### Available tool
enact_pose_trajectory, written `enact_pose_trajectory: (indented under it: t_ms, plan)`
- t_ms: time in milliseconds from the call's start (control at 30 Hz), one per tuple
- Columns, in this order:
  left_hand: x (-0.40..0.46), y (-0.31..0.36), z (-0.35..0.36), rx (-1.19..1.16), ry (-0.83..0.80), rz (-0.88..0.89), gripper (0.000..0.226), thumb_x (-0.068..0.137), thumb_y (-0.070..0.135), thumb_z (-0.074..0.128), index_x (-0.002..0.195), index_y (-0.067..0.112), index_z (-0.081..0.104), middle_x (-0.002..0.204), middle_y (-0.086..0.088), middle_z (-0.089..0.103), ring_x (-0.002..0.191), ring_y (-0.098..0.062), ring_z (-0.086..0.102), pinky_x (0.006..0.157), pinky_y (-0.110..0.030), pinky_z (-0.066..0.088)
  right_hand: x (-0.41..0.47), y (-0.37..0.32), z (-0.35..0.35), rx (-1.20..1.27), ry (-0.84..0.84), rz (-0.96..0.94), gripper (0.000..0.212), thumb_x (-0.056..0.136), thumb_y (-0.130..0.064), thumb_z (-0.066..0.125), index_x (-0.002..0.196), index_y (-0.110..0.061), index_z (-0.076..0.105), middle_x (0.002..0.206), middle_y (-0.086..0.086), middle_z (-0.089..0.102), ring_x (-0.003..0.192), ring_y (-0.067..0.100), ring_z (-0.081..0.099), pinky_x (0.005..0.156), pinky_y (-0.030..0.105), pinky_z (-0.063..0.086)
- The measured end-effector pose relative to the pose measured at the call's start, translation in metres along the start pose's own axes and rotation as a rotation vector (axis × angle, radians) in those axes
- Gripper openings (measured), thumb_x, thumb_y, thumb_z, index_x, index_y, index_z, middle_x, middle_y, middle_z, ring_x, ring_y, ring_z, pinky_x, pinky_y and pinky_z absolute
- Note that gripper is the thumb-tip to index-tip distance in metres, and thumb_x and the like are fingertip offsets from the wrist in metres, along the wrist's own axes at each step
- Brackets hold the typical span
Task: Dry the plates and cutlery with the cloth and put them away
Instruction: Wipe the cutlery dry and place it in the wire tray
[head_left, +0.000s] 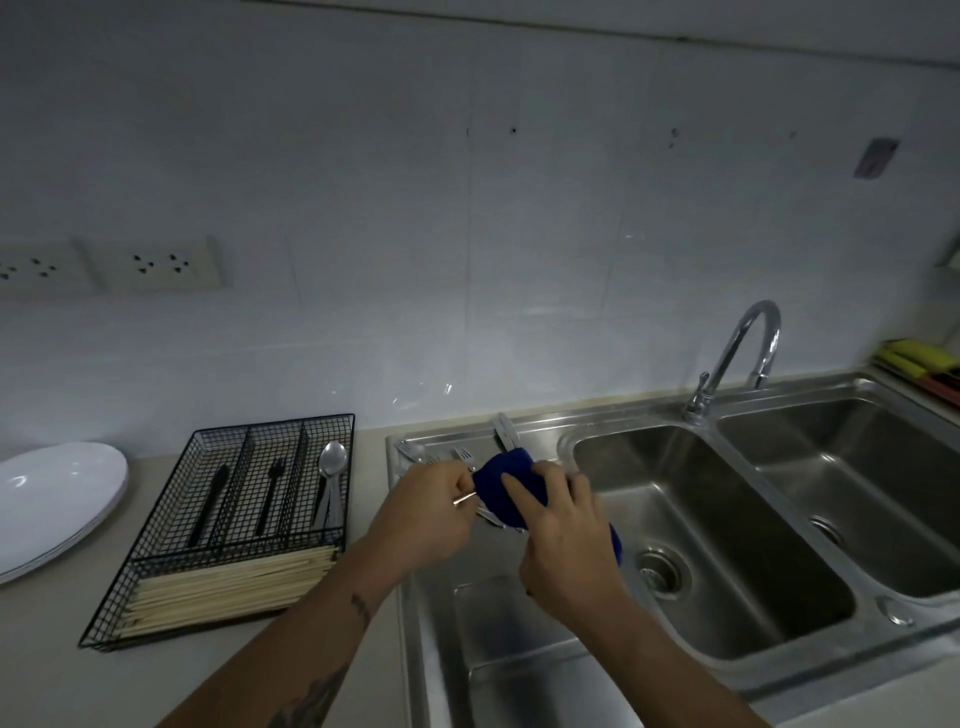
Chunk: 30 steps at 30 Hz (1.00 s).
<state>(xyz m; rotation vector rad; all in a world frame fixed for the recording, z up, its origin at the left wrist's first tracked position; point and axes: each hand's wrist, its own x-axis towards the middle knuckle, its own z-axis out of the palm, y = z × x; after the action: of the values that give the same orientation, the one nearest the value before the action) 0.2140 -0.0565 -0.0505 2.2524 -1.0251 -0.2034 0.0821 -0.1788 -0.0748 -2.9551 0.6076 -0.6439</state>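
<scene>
Wire tray (171, 587) holds chopsticks (234, 584), spoons (332, 460), apparently black cutlery (270, 491).

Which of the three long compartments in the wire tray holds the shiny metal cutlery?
The rightmost one, nearest the sink: it holds silver spoons. The other two hold a black knife and a black fork.

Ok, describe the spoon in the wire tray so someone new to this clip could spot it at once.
Left of the sink a black wire tray sits on the counter. The spoon lies in its rightmost slot, bowl toward the wall. It is shiny silver, while the knife and fork in the slots beside it are black.
</scene>
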Motion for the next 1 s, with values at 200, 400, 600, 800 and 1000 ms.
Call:
enact_pose_trajectory:
  t_ms: [200, 400, 600, 800, 1000]
  plan:
    - [-0.02, -0.003, -0.008, 0.08, 0.036, 0.018, 0.009, 0.084, 0.023, 0.059, 0.077, 0.027, 0.062, 0.071, 0.012, 0.062, 0.064, -0.008, 0.058, 0.059, -0.029, 0.049, 0.002, 0.024, -0.009, 0.063, 0.11, 0.234, 0.067, 0.059, -0.002, 0.064, 0.125, -0.014, 0.059, 0.119, 0.014, 0.055, 0.09, 0.033, 0.052, 0.073, 0.044, 0.049]
    - [-0.019, 0.003, -0.01, 0.142, 0.059, 0.109, 0.019, 0.093, 0.02, 0.053, 0.09, 0.024, 0.071, 0.092, 0.01, 0.064, 0.083, -0.01, 0.057, 0.072, -0.029, 0.048, -0.009, 0.0, -0.021, 0.2, 0.236, 0.146, 0.069, 0.064, 0.005, 0.065, 0.129, -0.017, 0.058, 0.126, 0.01, 0.053, 0.1, 0.029, 0.05, 0.085, 0.034, 0.044]
    - [-0.022, 0.008, -0.007, 0.052, 0.037, 0.08, 0.018, 0.09, 0.019, 0.056, 0.084, 0.022, 0.073, 0.082, 0.01, 0.07, 0.076, -0.009, 0.063, 0.072, -0.03, 0.054, -0.025, 0.008, -0.006, 0.169, 0.146, 0.15, 0.071, 0.063, 0.003, 0.065, 0.131, -0.018, 0.056, 0.129, 0.007, 0.055, 0.099, 0.028, 0.051, 0.082, 0.041, 0.051]
    - [-0.022, 0.009, 0.0, -0.105, 0.018, 0.026, 0.028, 0.088, 0.011, 0.061, 0.065, 0.027, 0.065, 0.065, 0.007, 0.066, 0.062, -0.009, 0.062, 0.061, -0.028, 0.054, -0.036, 0.004, -0.01, 0.137, 0.101, -0.042, 0.069, 0.072, -0.007, 0.056, 0.138, -0.026, 0.047, 0.138, 0.002, 0.048, 0.102, 0.023, 0.047, 0.083, 0.035, 0.048]
    - [-0.026, 0.004, 0.007, -0.168, -0.021, -0.009, 0.025, 0.089, 0.013, 0.062, 0.067, 0.021, 0.071, 0.067, 0.01, 0.069, 0.059, 0.002, 0.06, 0.055, -0.015, 0.046, -0.037, 0.024, 0.002, 0.278, 0.142, 0.228, 0.07, 0.068, 0.003, 0.053, 0.132, -0.025, 0.053, 0.124, -0.002, 0.056, 0.097, 0.022, 0.047, 0.082, 0.042, 0.05]
